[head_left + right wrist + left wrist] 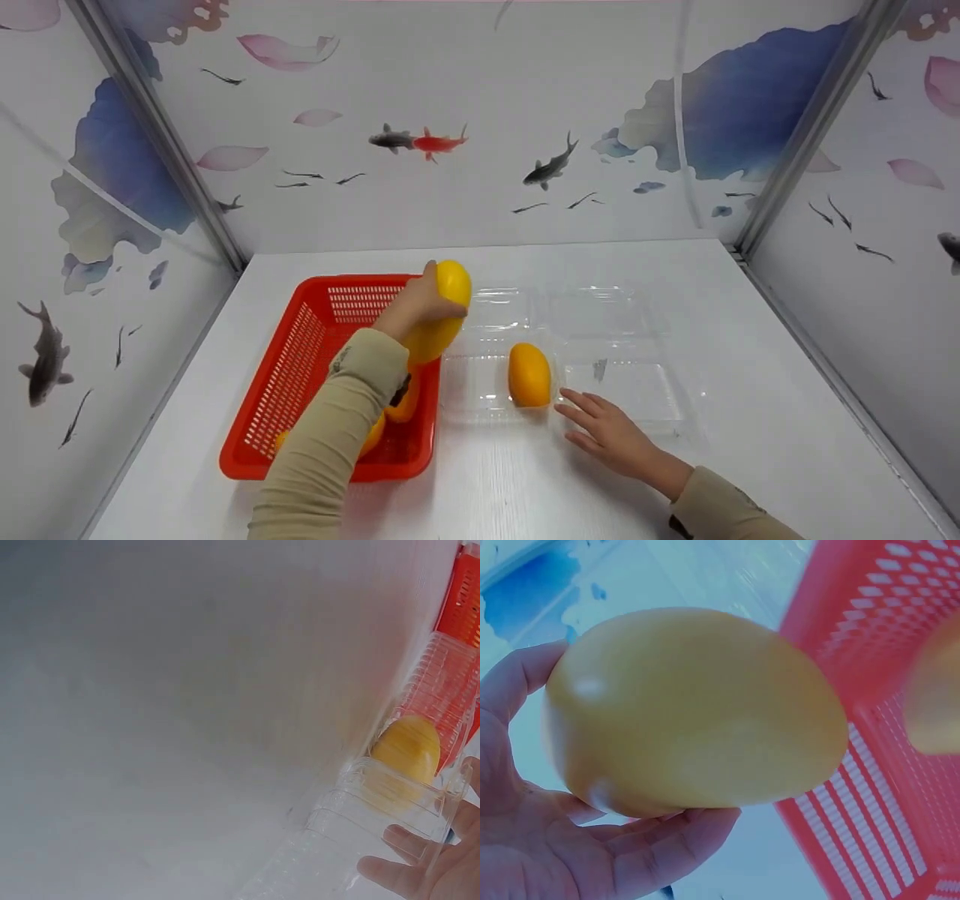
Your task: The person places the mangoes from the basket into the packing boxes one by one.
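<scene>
My left hand (422, 301) grips a yellow mango (697, 712), with thumb and fingers around one end. It holds the fruit above the right rim of a red plastic basket (431, 442). Beside the basket lies a clear plastic tray (622, 386) with several shallow compartments. One mango (529, 375) sits in its near-left part. My right hand (611, 435) is at the tray's near side with fingers spread, fingertips right by that mango and nothing held. The right wrist view also shows those fingers (390, 874) beside the clear plastic.
More mangoes (405, 401) lie in the near part of the basket, partly hidden by my left sleeve (322, 442). The white table (495, 480) is bounded by printed panels (465, 202) at the back and both sides.
</scene>
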`<state>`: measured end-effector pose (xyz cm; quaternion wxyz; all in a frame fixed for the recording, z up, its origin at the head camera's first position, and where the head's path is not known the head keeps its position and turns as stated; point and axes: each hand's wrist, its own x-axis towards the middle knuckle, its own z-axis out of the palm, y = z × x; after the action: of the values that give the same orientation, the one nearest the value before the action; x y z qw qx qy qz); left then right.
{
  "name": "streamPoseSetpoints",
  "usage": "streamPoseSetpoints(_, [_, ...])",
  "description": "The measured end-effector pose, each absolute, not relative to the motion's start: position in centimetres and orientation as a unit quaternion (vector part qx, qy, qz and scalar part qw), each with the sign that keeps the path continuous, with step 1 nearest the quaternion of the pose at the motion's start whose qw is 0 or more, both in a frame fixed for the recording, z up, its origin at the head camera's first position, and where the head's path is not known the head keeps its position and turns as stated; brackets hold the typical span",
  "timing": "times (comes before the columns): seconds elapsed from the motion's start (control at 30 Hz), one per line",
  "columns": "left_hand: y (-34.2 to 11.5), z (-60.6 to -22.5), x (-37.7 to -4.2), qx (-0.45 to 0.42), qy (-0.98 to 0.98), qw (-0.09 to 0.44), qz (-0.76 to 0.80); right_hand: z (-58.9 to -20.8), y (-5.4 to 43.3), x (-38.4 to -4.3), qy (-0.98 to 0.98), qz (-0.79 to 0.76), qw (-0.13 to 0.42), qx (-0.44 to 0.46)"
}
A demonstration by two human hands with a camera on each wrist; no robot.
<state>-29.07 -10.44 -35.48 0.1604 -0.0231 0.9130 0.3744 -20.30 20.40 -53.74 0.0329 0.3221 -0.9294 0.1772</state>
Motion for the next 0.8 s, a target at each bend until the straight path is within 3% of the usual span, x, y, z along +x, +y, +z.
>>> streamPoseSetpoints(0.47, [-4.8, -38.7, -29.1, -0.028, 0.902, 0.222, 0.368, -54.0, 20.5, -20.4, -0.923, 0.186, 0.049, 0.334])
streamPoseSetpoints(0.8, [-3.4, -41.5, -28.8, -0.057, 0.892, 0.246, 0.376, -54.2, 20.6, -20.5, -0.917, 0.188, 0.065, 0.347])
